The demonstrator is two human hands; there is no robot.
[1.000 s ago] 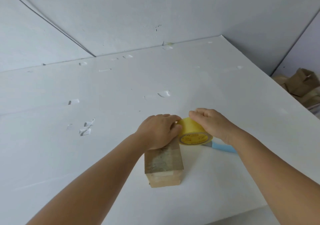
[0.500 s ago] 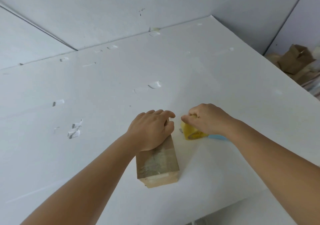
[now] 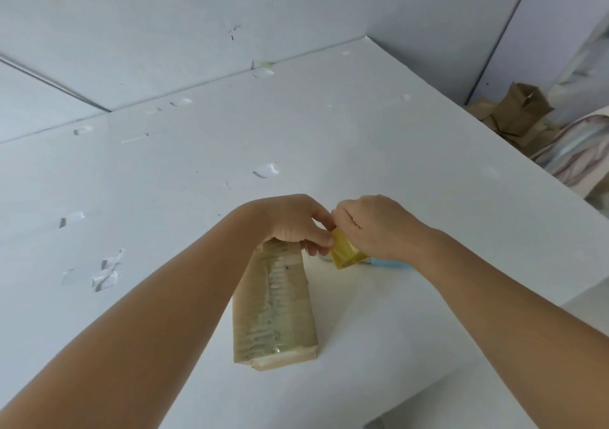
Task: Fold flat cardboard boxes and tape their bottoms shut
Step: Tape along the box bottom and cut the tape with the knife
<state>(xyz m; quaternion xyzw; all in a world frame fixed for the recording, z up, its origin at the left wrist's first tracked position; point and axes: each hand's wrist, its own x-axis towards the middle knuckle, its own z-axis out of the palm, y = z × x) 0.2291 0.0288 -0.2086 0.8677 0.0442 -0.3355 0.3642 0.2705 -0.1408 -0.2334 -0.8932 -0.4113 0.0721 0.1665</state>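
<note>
A small brown cardboard box (image 3: 275,310) stands on the white table (image 3: 362,151), its upward face covered with clear tape. My left hand (image 3: 296,219) hovers over the box's far end, its fingers pinching at the yellow tape roll (image 3: 346,252) just to the right. My right hand (image 3: 379,227) grips the roll from above and tilts it. A light blue tool (image 3: 390,263) lies partly hidden under my right wrist.
Scraps of clear tape (image 3: 105,273) stick to the table at the left and middle. Brown cardboard boxes (image 3: 517,115) are piled beyond the table's right edge, beside a patterned cloth (image 3: 580,155). White walls close the back.
My left hand has lifted off the box top and its fingers now meet the tape roll. The right hand has tilted the roll. The camera view has shifted closer.
</note>
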